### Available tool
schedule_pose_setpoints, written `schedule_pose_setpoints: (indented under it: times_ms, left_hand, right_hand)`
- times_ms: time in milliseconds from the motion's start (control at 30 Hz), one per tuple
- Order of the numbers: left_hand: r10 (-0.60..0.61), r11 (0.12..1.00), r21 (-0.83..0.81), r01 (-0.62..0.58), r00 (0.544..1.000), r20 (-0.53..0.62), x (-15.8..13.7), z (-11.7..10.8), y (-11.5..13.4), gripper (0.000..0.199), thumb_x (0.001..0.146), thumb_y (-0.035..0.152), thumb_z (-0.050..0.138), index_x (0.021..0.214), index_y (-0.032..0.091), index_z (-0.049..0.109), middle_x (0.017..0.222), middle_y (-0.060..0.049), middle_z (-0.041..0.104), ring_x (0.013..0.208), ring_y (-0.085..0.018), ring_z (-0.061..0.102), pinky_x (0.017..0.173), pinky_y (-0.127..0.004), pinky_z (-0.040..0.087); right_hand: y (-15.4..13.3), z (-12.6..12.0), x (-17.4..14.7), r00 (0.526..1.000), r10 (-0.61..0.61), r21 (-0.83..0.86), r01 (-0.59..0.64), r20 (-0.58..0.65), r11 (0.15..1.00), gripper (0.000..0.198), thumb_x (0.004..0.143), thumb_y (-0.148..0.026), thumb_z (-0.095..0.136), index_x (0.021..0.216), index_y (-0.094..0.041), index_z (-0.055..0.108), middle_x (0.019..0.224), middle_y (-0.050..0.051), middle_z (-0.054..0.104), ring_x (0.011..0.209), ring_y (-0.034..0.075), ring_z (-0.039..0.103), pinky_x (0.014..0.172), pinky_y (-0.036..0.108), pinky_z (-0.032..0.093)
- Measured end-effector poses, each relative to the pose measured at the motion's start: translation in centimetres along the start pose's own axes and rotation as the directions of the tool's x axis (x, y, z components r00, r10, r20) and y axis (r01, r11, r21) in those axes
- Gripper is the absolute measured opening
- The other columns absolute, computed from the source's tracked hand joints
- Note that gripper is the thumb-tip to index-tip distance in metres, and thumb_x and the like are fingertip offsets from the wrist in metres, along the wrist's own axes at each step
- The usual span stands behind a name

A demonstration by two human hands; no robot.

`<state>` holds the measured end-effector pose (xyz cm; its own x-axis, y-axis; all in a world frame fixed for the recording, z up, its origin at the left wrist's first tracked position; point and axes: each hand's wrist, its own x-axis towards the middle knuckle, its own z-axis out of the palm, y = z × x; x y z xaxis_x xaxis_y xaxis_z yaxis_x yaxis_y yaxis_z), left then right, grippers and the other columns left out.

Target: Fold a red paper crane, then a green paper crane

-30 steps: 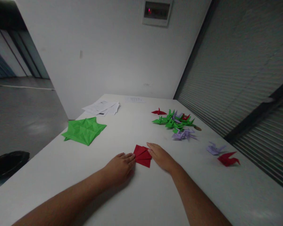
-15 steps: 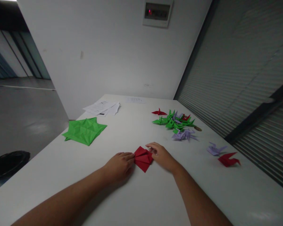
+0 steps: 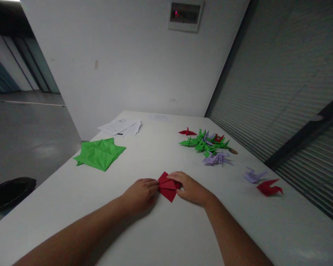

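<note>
A partly folded sheet of red origami paper [image 3: 168, 186] lies on the white table in front of me, its pleats and corners showing. At its left corner, my left hand [image 3: 141, 192] is closed on the edge, with the fingertips resting against the paper. My right hand [image 3: 190, 187] curves over the right side, thumb on the near side and fingers on the far side, covering that corner. The paper's ends under both hands are hidden.
Creased green paper [image 3: 101, 153] lies to the left, with printed sheets [image 3: 120, 126] behind it. A pile of folded paper cranes [image 3: 207, 142] sits at the back right. A purple crane [image 3: 254, 176] and a red crane [image 3: 269, 187] stand nearer, right. A black-lined bin [image 3: 11, 192] is left of the table.
My right hand has moved left onto the red paper, and its fingers have come down over the right side. The left hand has stayed in nearly the same place.
</note>
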<state>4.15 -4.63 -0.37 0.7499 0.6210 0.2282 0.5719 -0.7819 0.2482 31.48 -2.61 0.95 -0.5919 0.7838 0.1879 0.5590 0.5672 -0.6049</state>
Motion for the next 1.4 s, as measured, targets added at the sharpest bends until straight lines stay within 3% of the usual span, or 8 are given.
schedule_pose_setpoints:
  times_ms: [500, 633, 767, 900, 1033, 1167, 1300, 1400]
  left_hand:
    - [-0.306, 0.919, -0.287, 0.272, 0.948, -0.084, 0.5, -0.4, -0.1, 0.022, 0.089, 0.016, 0.055, 0.096, 0.018, 0.077, 0.081, -0.005, 0.076, 0.072, -0.019, 0.065, 0.068, -0.027, 0.047]
    - [-0.503, 0.660, -0.671, 0.337, 0.862, -0.063, 0.7, 0.4, -0.8, 0.023, 0.087, 0.034, 0.063, 0.085, 0.015, 0.075, 0.074, -0.004, 0.073, 0.067, -0.017, 0.063, 0.062, -0.026, 0.044]
    - [-0.505, 0.357, -0.900, 0.249, 0.862, 0.039, 1.0, 0.8, -1.0, 0.033, 0.079, 0.044, 0.074, 0.089, 0.013, 0.075, 0.083, -0.006, 0.076, 0.077, -0.021, 0.067, 0.071, -0.031, 0.050]
    - [-0.472, 0.263, -0.938, 0.228, 0.878, 0.081, 1.1, 0.9, -0.6, 0.035, 0.079, 0.037, 0.076, 0.103, 0.012, 0.072, 0.098, -0.010, 0.077, 0.087, -0.023, 0.070, 0.081, -0.037, 0.054]
    - [-0.540, 0.387, -0.895, 0.221, 0.841, -0.026, 1.0, 1.2, -1.0, 0.039, 0.087, 0.027, 0.065, 0.123, 0.017, 0.058, 0.117, -0.013, 0.071, 0.098, -0.022, 0.069, 0.083, -0.037, 0.058]
    - [-0.542, 0.749, -0.613, 0.253, 0.765, -0.347, 0.6, 0.8, -1.2, 0.033, 0.083, 0.018, 0.062, 0.115, 0.021, 0.055, 0.112, -0.008, 0.063, 0.093, -0.019, 0.063, 0.081, -0.037, 0.058]
    - [-0.074, 0.965, -0.260, 0.004, 0.963, -0.259, 0.3, -0.8, -0.1, 0.023, 0.087, 0.015, 0.061, 0.109, 0.021, 0.066, 0.115, -0.011, 0.065, 0.109, -0.025, 0.059, 0.096, -0.042, 0.052]
    - [0.068, 0.988, -0.137, -0.077, 0.996, -0.066, 0.4, -1.3, 0.8, 0.029, 0.089, 0.019, 0.063, 0.118, 0.023, 0.069, 0.122, -0.011, 0.067, 0.115, -0.027, 0.059, 0.101, -0.042, 0.049]
  right_hand:
    - [-1.5, 1.0, 1.0, 0.978, 0.080, 0.322, -0.015, -0.190, 0.947, 0.029, 0.094, -0.039, 0.061, 0.109, -0.018, 0.075, 0.108, 0.011, 0.076, 0.097, 0.024, 0.070, 0.084, 0.036, 0.055]
    - [-0.7, 1.5, 1.1, 0.977, 0.131, 0.520, -0.024, -0.171, 0.854, 0.051, 0.085, -0.046, 0.074, 0.127, -0.019, 0.065, 0.118, 0.011, 0.073, 0.101, 0.024, 0.069, 0.083, 0.036, 0.057]
    - [-0.8, 2.9, 1.6, 0.955, 0.241, 0.730, -0.038, -0.176, 0.683, 0.050, 0.079, -0.040, 0.081, 0.120, -0.019, 0.061, 0.113, 0.011, 0.074, 0.097, 0.023, 0.072, 0.085, 0.037, 0.058]
    - [-1.4, 3.7, 2.0, 0.943, 0.297, 0.783, -0.071, -0.149, 0.618, 0.040, 0.079, -0.035, 0.077, 0.112, -0.017, 0.063, 0.102, 0.009, 0.076, 0.090, 0.022, 0.074, 0.082, 0.037, 0.060]
    - [-1.6, 3.4, 1.7, 0.954, 0.299, 0.781, -0.167, -0.026, 0.602, 0.039, 0.077, -0.028, 0.076, 0.112, -0.017, 0.064, 0.100, 0.007, 0.077, 0.087, 0.022, 0.074, 0.077, 0.035, 0.060]
    - [-1.1, 3.3, 1.3, 0.952, 0.306, 0.630, -0.244, 0.010, 0.737, 0.035, 0.076, -0.020, 0.071, 0.111, -0.016, 0.068, 0.091, 0.005, 0.077, 0.078, 0.019, 0.072, 0.063, 0.026, 0.055]
    - [-0.9, 3.5, 1.6, 0.929, 0.342, 0.326, -0.283, -0.142, 0.902, 0.036, 0.075, -0.015, 0.070, 0.111, -0.018, 0.075, 0.075, 0.000, 0.073, 0.064, 0.015, 0.062, 0.056, 0.023, 0.046]
    - [-0.9, 3.8, 1.8, 0.897, 0.403, 0.248, -0.354, -0.183, 0.902, 0.043, 0.073, -0.016, 0.073, 0.116, -0.018, 0.075, 0.072, 0.000, 0.072, 0.062, 0.015, 0.061, 0.056, 0.024, 0.045]
